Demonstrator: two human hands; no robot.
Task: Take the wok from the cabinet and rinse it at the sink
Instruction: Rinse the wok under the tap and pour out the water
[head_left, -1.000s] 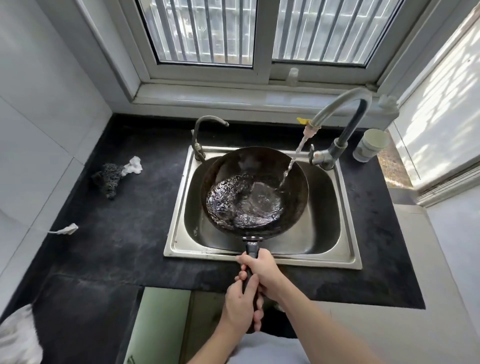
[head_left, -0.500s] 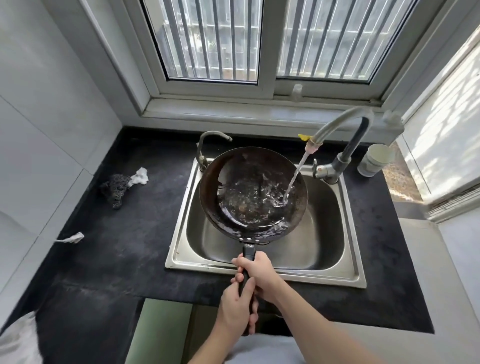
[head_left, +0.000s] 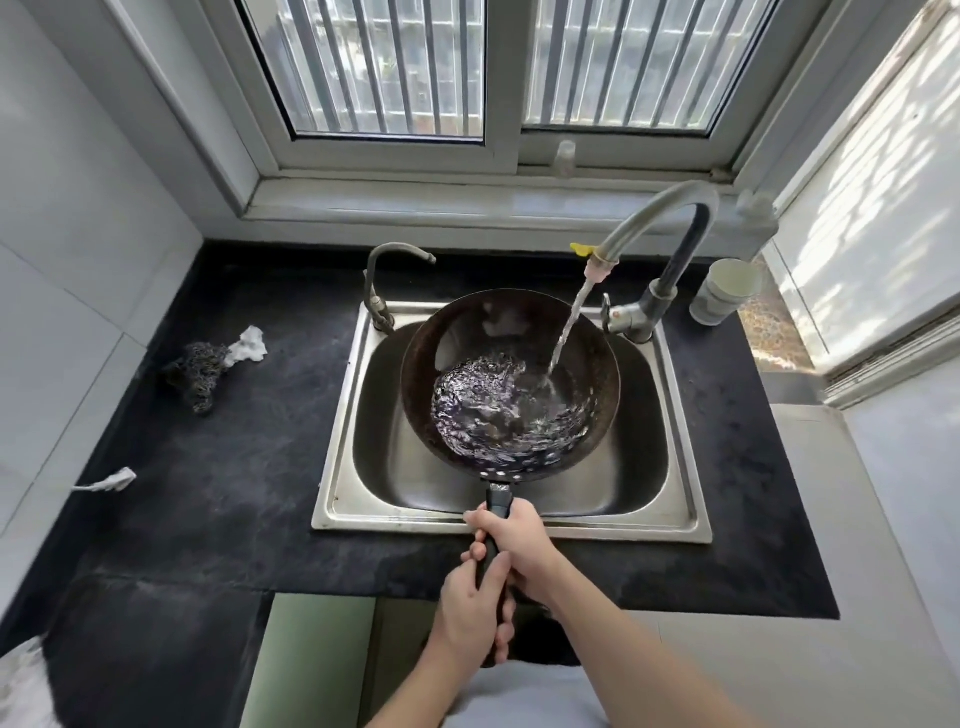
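Observation:
A dark round wok (head_left: 483, 332) hangs over the steel sink (head_left: 363, 478), with rippling water pooled in its near half. Both hands grip its black handle: my right hand (head_left: 519, 540) closest to the pan, my left hand (head_left: 470, 608) just behind it. A curved grey faucet (head_left: 660, 218) at the sink's back right pours a stream into the right side of the wok.
A smaller tap (head_left: 379, 280) stands at the sink's back left. On the black counter lie a dark scrubber with a white rag (head_left: 208, 364) on the left and a pale cup (head_left: 722, 291) at the right. Barred windows sit behind; a green cabinet door (head_left: 306, 660) is below.
The wok tipped up toward me, then levelled and shifted right, and the water sloshed to its near side. Both hands kept their grip on the handle.

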